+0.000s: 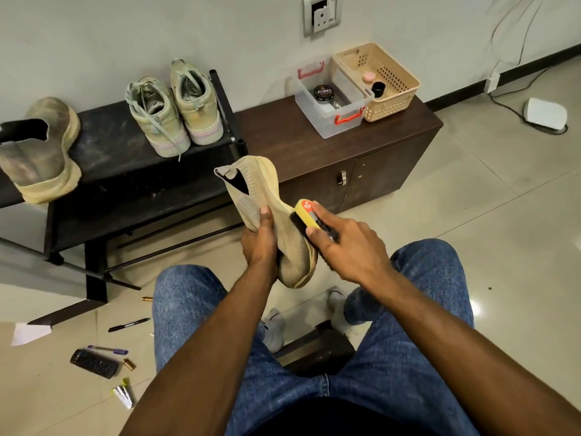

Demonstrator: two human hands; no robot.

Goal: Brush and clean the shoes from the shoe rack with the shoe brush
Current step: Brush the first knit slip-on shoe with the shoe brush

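Observation:
My left hand (261, 243) grips a beige knit slip-on shoe (267, 196) by its middle, held in the air above my knees with the toe pointing down toward me. My right hand (345, 243) holds a yellow shoe brush (306, 214), its dark bristles pressed against the shoe's right side near the sole. On the black shoe rack (119, 171) the matching dusty beige shoe (41, 152) lies at the left, and a pair of pale green lace-up sneakers (176, 108) stands at the rack's right end.
A dark wooden cabinet (345, 152) right of the rack carries a clear box with red handles (333, 102) holding a polish tin, and a beige basket (377, 80). Pens, tubes and a dark case (94, 366) lie on the tiled floor at lower left. A white device with a cable (545, 116) lies at right.

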